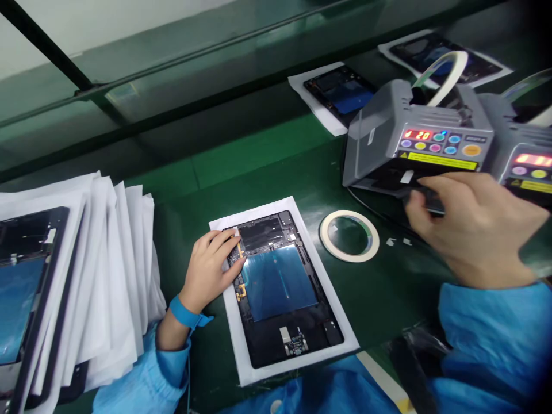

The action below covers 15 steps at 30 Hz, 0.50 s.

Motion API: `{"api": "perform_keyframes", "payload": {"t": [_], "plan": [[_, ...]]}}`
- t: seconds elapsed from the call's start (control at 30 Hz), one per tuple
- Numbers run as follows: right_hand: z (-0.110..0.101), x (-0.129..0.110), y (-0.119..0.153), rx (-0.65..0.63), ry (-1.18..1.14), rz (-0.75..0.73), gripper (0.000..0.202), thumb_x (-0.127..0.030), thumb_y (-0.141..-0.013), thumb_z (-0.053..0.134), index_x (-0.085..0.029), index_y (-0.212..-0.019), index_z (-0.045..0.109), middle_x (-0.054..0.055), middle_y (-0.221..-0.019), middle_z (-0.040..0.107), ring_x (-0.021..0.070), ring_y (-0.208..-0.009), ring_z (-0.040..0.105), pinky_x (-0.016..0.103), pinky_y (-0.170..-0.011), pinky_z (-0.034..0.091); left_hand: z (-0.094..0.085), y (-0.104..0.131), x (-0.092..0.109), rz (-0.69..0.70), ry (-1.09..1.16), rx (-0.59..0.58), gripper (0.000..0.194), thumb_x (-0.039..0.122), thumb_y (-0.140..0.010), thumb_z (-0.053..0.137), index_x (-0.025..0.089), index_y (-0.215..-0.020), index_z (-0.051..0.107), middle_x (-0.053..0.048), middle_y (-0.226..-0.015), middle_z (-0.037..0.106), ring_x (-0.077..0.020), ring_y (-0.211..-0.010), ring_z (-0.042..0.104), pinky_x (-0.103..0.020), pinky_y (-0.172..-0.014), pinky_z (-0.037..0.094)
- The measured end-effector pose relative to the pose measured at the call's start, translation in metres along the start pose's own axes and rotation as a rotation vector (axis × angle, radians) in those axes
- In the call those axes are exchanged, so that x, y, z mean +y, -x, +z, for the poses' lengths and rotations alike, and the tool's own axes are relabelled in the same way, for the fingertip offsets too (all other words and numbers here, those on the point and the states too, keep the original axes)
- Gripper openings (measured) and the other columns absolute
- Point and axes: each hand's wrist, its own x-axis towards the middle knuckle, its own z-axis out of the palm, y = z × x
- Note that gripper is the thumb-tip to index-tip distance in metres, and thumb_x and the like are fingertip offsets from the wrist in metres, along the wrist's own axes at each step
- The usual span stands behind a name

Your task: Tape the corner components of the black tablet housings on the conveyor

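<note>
Across the middle of the green bench (276,172), an opened tablet (280,287) lies on white paper (246,375). My left hand (209,267) rests loosely spread fingers on its far left edge; my right hand (478,230), thumb and forefinger parted, hovers before the tape dispenser (379,132).

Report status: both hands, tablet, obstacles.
Left hand on tablet, upper left edge. Right hand at dispenser front, grip unclear. Tape roll between tablet and right hand, touching neither.
</note>
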Motion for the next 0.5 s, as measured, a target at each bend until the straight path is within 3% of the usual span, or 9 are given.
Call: {"api": "perform_keyframes", "payload": {"t": [0.2, 0.37, 0.5], "plan": [[0.01, -0.0055, -0.0033, -0.099, 0.126, 0.044, 0.028, -0.039, -0.092, 0.056, -0.017, -0.098, 0.071, 0.01, -0.084, 0.071, 0.0183, -0.063, 0.056, 0.029, -0.047, 0.017, -0.0005, -0.0015, 0.0003, -0.007, 0.017, 0.002, 0.031, 0.033, -0.099, 0.056, 0.02, -0.125, 0.064, -0.009, -0.135, 0.065, -0.0302, -0.122, 0.054, -0.048, -0.102, 0.047], [0.0103, -0.0044, -0.008, -0.137, 0.095, 0.06, 0.034, -0.041, -0.097, 0.05, -0.018, -0.088, 0.072, 0.009, -0.082, 0.071, 0.0153, -0.059, 0.052, 0.028, -0.046, 0.018, -0.0003, -0.0019, 0.0011, -0.012, 0.032, -0.009, 0.032, 0.033, -0.098, 0.057, 0.02, -0.126, 0.065, -0.01, -0.135, 0.064, -0.0306, -0.122, 0.054, -0.05, -0.103, 0.047], [0.0074, 0.0016, -0.0039, -0.083, 0.043, 0.083, 0.035, -0.04, -0.097, 0.05, -0.017, -0.086, 0.073, 0.01, -0.08, 0.071, 0.0153, -0.057, 0.054, 0.03, -0.046, 0.022, 0.0007, -0.0008, -0.0002, -0.024, 0.035, -0.015, 0.032, 0.033, -0.097, 0.058, 0.022, -0.126, 0.065, -0.01, -0.135, 0.064, -0.0306, -0.122, 0.054, -0.05, -0.103, 0.047]]}}
